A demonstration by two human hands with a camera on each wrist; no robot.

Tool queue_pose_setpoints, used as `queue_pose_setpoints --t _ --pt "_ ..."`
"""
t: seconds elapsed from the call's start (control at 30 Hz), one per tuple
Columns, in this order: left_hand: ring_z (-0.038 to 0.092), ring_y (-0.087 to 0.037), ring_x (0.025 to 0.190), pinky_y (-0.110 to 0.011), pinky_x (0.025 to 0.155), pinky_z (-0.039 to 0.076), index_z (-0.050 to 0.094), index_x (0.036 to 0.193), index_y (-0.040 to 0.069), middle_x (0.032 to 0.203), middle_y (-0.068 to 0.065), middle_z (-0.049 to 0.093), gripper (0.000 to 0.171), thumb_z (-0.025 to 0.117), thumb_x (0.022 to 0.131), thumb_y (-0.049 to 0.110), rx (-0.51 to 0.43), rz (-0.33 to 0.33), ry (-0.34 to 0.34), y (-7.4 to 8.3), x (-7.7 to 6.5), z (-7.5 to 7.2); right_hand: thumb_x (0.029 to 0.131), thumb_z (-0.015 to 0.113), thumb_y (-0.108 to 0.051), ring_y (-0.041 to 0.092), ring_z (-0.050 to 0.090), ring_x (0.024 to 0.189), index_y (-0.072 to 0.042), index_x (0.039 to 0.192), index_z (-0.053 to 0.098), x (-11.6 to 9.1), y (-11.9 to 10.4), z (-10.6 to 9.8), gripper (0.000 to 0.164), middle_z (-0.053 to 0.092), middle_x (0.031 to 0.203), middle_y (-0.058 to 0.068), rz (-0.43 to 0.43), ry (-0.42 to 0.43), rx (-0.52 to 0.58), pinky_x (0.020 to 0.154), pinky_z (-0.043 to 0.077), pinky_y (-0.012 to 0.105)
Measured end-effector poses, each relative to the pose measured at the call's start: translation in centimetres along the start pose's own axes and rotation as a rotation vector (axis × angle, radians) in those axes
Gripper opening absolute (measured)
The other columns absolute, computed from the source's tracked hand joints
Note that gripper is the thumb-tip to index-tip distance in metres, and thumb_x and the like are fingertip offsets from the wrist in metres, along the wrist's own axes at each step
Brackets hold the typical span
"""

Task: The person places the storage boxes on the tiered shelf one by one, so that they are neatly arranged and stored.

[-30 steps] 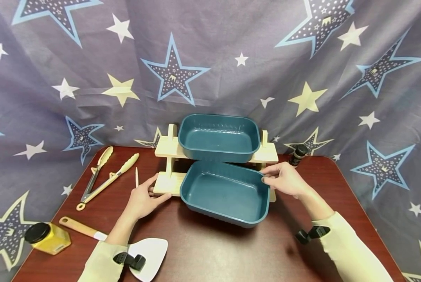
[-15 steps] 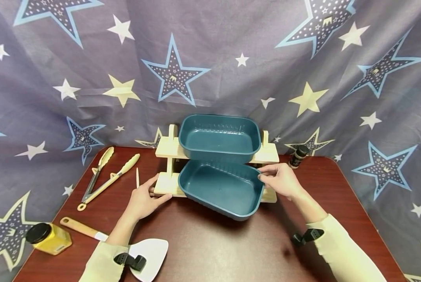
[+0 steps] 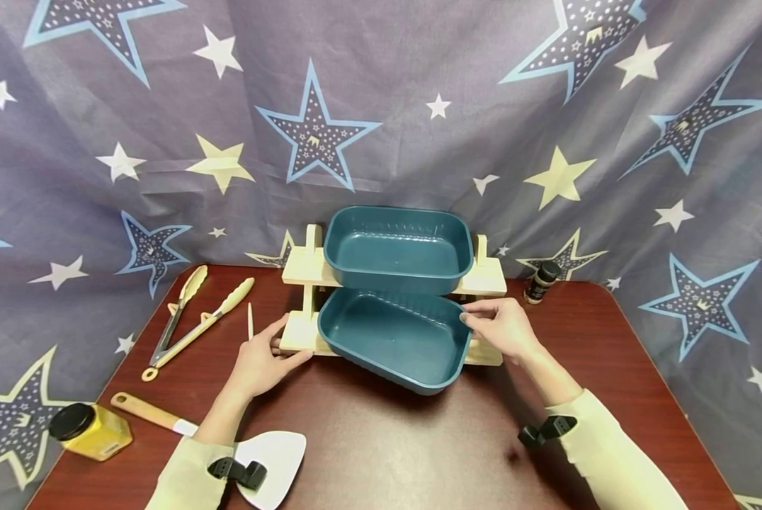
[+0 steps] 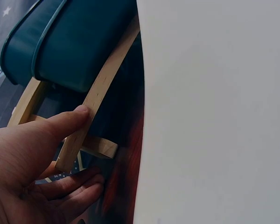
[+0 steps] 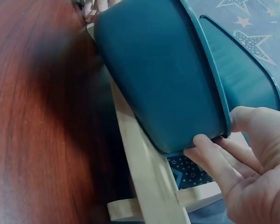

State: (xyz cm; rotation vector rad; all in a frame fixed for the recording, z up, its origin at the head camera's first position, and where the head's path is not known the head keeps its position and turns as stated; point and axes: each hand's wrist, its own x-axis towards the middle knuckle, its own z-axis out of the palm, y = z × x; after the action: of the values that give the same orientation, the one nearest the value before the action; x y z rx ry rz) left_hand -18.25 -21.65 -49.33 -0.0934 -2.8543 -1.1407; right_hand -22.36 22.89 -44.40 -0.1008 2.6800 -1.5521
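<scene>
A two-tier wooden rack (image 3: pixel 302 268) stands at the back of the table. One dark teal rectangular bin (image 3: pixel 396 244) sits on its upper tier. A second teal bin (image 3: pixel 394 343) lies askew on the lower tier, its front right corner jutting past the board. My right hand (image 3: pixel 505 329) pinches this lower bin at its right end; in the right wrist view the thumb is at the rim (image 5: pixel 224 105) and fingertips (image 5: pixel 201 140) are against the wall. My left hand (image 3: pixel 260 365) grips the lower tier's left end, thumb on top of the board (image 4: pixel 105 84).
Open tongs (image 3: pixel 196 326), a white-bladed spatula (image 3: pixel 279 464) under the left forearm and a yellow jar with black lid (image 3: pixel 97 432) lie at left. A small black-capped bottle (image 3: pixel 540 283) stands right of the rack. A pale surface (image 4: pixel 214 112) fills much of the left wrist view.
My right hand has moved left and slightly back with the lower bin, bringing it further onto the lower tier. The left hand keeps its place on the rack.
</scene>
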Motion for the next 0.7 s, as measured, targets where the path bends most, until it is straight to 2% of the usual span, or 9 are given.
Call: queue_pose_setpoints --t 0.23,0.43,0.6,0.7 --pt "0.081 -0.030 0.095 -0.050 0.090 0.063 0.046 0.159 0.002 0.108 -0.023 0.080 0.092 0.089 0.087 0.037 -0.006 -0.008 -0.013 0.0 0.1 0.0 0.099 0.077 -0.020 0.008 0.079 0.084 -0.001 0.123 0.079 -0.7 0.2 0.0 0.032 0.081 0.113 0.018 0.023 0.012 0.103 0.073 0.063 0.023" --pt "0.081 -0.030 0.094 -0.051 0.090 0.063 0.046 0.159 0.000 0.106 -0.023 0.080 0.091 0.090 0.087 0.035 -0.003 0.005 -0.007 0.1 0.0 -0.1 0.099 0.075 -0.011 0.001 0.078 0.090 0.006 0.131 0.072 -1.8 0.2 0.0 0.036 0.075 0.124 0.027 -0.046 0.021 0.204 0.078 0.065 0.027" --pt "0.081 -0.031 0.095 -0.050 0.089 0.064 0.046 0.158 -0.002 0.108 -0.024 0.080 0.089 0.088 0.089 0.035 0.000 0.015 -0.014 0.3 -0.2 -0.2 0.097 0.076 -0.007 -0.004 0.076 0.092 0.006 0.132 0.070 -3.3 0.0 0.1 0.037 0.074 0.125 0.029 -0.144 0.055 0.147 0.080 0.063 0.022" --pt "0.080 -0.032 0.096 -0.049 0.088 0.064 0.047 0.156 -0.006 0.111 -0.026 0.078 0.087 0.086 0.090 0.034 0.003 0.028 -0.011 0.4 -0.3 -0.2 0.096 0.077 -0.006 0.004 0.077 0.101 0.004 0.133 0.070 -4.3 0.1 0.4 0.039 0.074 0.129 0.025 -0.199 0.081 0.104 0.082 0.061 0.017"
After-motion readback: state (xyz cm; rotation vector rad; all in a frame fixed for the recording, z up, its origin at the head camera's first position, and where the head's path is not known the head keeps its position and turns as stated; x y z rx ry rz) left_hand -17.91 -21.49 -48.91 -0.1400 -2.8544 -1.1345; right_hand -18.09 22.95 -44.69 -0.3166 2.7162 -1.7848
